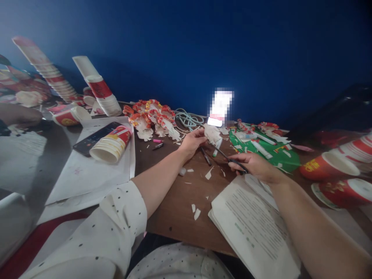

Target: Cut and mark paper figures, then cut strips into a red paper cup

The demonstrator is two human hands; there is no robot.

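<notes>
Between the thumb and fingers of my left hand [192,144] is a white paper cutout [213,133] with an uneven edge. My right hand [252,166] is closed around the handles of dark scissors [238,164]. Their blades point up and left, toward the cutout; whether they touch it I cannot tell. Below the hands, white paper scraps [209,173] lie scattered over the brown table [177,209]. A dark pen [205,156] and a white marker with a green end [217,148] lie just under the cutout.
Red-and-white paper cutouts [154,118] are heaped at the back beside a pale cord [188,118]. Stacked paper cups [106,97] lean at the left, near a phone [93,139]. A green sheet [279,155] with scraps, red cups [328,166] and printed paper [252,221] lie right. A co-worker's hand [23,114] is far left.
</notes>
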